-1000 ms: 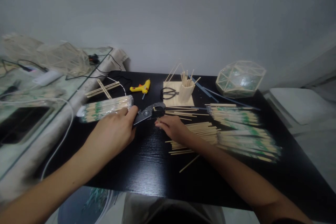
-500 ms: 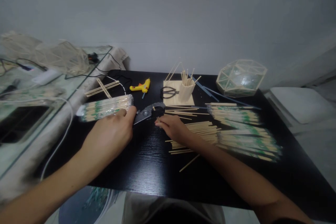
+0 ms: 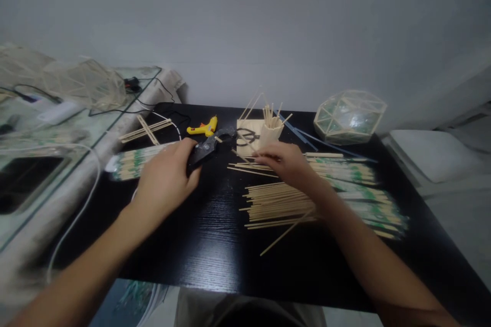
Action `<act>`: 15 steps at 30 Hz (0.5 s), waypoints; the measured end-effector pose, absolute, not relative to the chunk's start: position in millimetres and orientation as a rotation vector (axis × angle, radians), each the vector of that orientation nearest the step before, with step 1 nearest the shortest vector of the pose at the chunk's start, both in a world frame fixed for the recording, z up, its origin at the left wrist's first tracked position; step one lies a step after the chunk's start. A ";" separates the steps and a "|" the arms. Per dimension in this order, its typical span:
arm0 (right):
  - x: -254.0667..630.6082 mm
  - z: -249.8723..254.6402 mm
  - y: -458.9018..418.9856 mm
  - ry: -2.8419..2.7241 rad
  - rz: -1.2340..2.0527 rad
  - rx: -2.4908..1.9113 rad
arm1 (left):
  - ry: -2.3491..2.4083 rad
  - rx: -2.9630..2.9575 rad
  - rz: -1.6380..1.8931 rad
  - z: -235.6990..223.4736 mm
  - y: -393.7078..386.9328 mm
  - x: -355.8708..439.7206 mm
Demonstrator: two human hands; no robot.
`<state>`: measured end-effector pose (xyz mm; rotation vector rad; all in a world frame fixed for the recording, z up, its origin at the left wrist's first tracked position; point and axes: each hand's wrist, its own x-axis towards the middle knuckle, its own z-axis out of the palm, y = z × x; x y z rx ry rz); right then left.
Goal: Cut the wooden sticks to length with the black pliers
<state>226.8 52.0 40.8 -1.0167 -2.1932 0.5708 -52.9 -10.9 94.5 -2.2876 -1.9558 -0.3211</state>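
My left hand (image 3: 169, 176) is closed around the dark handles of pruning shears (image 3: 205, 149), whose curved jaws point up and right. A short pale piece of stick (image 3: 218, 139) shows at the jaws. My right hand (image 3: 286, 163) is over the far row of loose sticks (image 3: 257, 169), fingers pinched on a thin wooden stick (image 3: 251, 147) that slants up and left across the black scissors (image 3: 245, 136). Nearer me lies a pile of loose sticks (image 3: 272, 207), partly covered by my right forearm.
A yellow glue gun (image 3: 203, 126) lies behind the shears. A wooden holder (image 3: 270, 134) with upright sticks stands on a pale board (image 3: 241, 149). Bagged sticks (image 3: 368, 204) lie right, another pack (image 3: 130, 163) left. A faceted frame (image 3: 349, 116) sits at the back right.
My right hand has moved away from the shears, up and right to the far sticks, with a stick in its fingers. My left hand has lifted the shears slightly up and left.
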 end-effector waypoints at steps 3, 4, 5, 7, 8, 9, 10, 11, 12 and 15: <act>244.3 39.5 59.5 -2.324 0.523 -1.157 | -1.950 -2.352 -0.595 81.0 -3.2 -36.3; 246.7 35.4 60.7 -2.375 0.525 -1.209 | -1.952 -2.393 -0.683 75.1 -0.8 -29.8; 247.6 30.5 61.3 -2.420 0.539 -1.255 | -1.957 -2.445 -0.751 68.8 1.4 -23.5; 246.5 20.5 61.5 -2.484 0.629 -1.308 | -1.977 -2.533 -0.851 56.0 5.4 -13.0; 245.1 16.3 61.4 -2.498 0.689 -1.313 | -1.992 -2.569 -0.876 50.0 7.1 -9.3; 243.6 12.9 61.4 -2.503 0.746 -1.311 | -2.012 -2.582 -0.886 44.4 8.6 -7.1; 242.3 10.3 61.4 -2.503 0.790 -1.311 | -2.026 -2.604 -0.906 39.5 9.8 -6.2; 241.1 8.4 61.6 -2.497 0.817 -1.313 | -2.033 -2.640 -0.932 35.4 10.8 -6.6; 240.2 6.9 61.9 -2.488 0.831 -1.315 | -2.029 -2.675 -0.955 32.0 11.5 -8.0; 238.2 3.6 62.8 -2.453 0.825 -1.318 | -2.022 -2.765 -1.011 25.9 13.0 -15.1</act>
